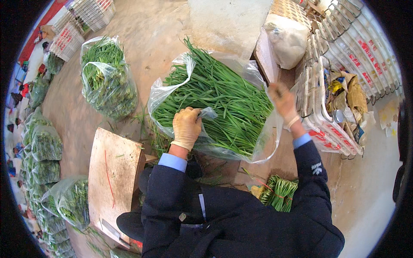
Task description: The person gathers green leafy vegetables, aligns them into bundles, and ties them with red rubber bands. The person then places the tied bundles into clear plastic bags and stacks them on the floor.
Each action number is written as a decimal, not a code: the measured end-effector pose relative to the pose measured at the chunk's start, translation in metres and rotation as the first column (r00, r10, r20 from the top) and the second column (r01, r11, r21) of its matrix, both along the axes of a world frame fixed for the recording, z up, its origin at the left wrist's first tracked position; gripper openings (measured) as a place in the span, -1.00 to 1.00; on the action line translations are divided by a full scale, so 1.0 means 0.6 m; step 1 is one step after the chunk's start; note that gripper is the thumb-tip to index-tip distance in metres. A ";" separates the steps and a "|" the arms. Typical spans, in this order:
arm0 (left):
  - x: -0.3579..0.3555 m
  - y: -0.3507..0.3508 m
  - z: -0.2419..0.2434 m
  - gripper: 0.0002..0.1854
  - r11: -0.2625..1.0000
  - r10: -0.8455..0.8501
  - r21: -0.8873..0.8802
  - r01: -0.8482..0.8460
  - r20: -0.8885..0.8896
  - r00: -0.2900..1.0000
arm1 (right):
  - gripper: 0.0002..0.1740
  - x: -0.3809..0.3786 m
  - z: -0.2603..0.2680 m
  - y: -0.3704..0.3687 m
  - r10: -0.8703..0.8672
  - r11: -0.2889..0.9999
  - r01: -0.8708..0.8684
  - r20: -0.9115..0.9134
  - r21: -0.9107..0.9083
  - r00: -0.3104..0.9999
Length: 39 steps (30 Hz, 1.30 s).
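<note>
A large clear plastic bag point(169, 86) lies wide at its mouth before me, filled with long green leafy stalks like garlic chives point(222, 100). My left hand point(186, 127), in a tan glove, pinches the bag's near edge between thumb and fingers. At the bag's right rim is my right hand point(283, 101), gloved too and blurred; its fingers look curled at the plastic, but its hold is unclear. Bundles of green stalks point(280, 193) tied with a red band lie by my right forearm. A knife point(113, 230) rests on a wooden board point(113, 174) at the lower left.
A filled bag of greens point(108, 80) stands at the upper left, with rows of more bags point(46, 145) along the far left. White plastic crates point(322, 106) are stacked at right, near a stuffed white sack point(287, 42). More crates point(67, 38) stand at the upper left.
</note>
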<state>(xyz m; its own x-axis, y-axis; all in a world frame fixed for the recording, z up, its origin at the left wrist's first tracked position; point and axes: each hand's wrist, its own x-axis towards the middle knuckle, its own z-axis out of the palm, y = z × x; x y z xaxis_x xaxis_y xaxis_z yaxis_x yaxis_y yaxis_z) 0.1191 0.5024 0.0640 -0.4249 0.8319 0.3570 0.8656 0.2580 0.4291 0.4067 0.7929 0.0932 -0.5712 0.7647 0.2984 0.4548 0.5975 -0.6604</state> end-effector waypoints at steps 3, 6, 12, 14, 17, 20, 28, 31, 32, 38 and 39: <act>0.007 -0.007 -0.003 -0.80 0.999 -0.002 0.054 0.002 0.000 1.000 | -0.08 0.025 -0.052 -0.074 0.101 0.985 -0.131 0.243 0.112 0.965; 0.022 -0.040 0.009 -0.88 0.990 -0.021 0.139 0.024 -0.021 1.000 | 0.22 0.021 -0.089 -0.073 0.008 0.984 -0.097 0.501 0.151 0.865; 0.062 -0.124 0.044 -0.81 0.951 -0.131 0.287 0.112 0.048 0.990 | 0.34 -0.007 -0.079 -0.037 0.066 0.996 -0.089 0.638 0.004 0.767; 0.078 -0.155 0.052 -0.81 0.961 -0.157 0.233 0.146 0.029 0.987 | 0.34 -0.018 -0.085 -0.048 0.052 0.963 -0.211 0.656 0.165 0.753; 0.098 -0.193 0.039 -0.87 0.969 -0.239 0.072 0.237 0.020 0.971 | 0.29 -0.013 -0.108 -0.032 0.014 0.956 -0.196 0.633 0.219 0.774; 0.113 -0.210 0.021 -0.91 0.969 -0.229 -0.098 0.225 -0.037 0.973 | 0.20 -0.015 -0.132 0.008 0.029 0.989 -0.109 0.580 0.104 0.814; 0.102 -0.216 0.007 -0.90 0.987 -0.152 -0.032 0.156 0.093 0.984 | 0.17 -0.028 -0.125 0.049 0.156 0.970 -0.240 0.641 0.046 0.752; 0.104 -0.218 0.011 -0.91 0.989 -0.149 -0.007 0.150 0.115 0.982 | 0.07 -0.058 -0.109 0.042 0.150 0.983 -0.178 0.732 -0.040 0.665; 0.106 -0.219 0.013 -0.92 0.989 -0.149 0.004 0.150 0.122 0.981 | 0.03 -0.070 -0.090 0.028 0.136 0.989 -0.127 0.782 -0.073 0.608; 0.104 -0.213 0.017 -0.91 0.985 -0.161 0.086 0.149 0.153 0.975 | -0.05 -0.055 -0.084 -0.032 -0.004 0.918 -0.318 0.805 0.239 0.593; 0.105 -0.211 0.018 -0.91 0.981 -0.179 0.107 0.164 0.157 0.971 | 0.01 -0.057 -0.094 -0.030 -0.006 0.929 -0.301 0.824 0.214 0.566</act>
<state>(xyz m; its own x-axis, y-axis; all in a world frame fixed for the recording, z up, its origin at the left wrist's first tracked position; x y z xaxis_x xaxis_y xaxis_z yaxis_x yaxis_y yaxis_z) 0.1823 0.3760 0.0749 -0.3380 0.8643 0.3724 0.8087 0.0643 0.5847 0.3726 0.7747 0.0367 -0.7828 0.6037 -0.1508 0.5842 0.7965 0.1562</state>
